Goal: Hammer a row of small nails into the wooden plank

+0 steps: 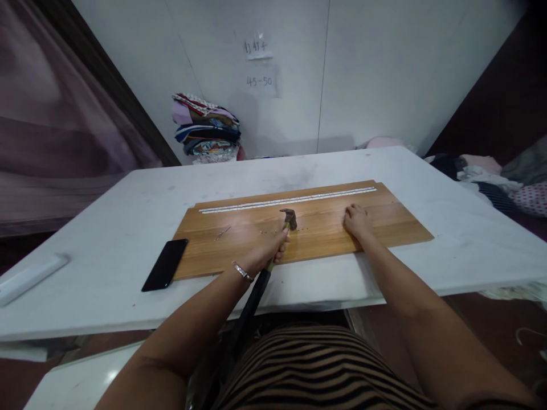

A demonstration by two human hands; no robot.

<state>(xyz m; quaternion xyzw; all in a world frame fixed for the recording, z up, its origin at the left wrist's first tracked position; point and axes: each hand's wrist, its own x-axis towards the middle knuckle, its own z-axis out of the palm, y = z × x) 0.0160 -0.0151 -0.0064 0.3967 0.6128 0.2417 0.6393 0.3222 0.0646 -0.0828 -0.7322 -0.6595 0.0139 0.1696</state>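
Over the brown rectangular wooden board [321,214], the left hand [273,246] grips a dark metal claw hammer [291,218] near its head, likely for control; the right hand [358,222] — closure unclear — probably steadies.

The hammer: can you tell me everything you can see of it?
The hammer has a dark, metal-looking head with a claw and a long handle, yellowish near the head, black further down. The left hand grips the yellowish part, just below the head. It slants with its head over the wooden board and its black part reaching past the near edge of the table. Whether the head touches the board is unclear.
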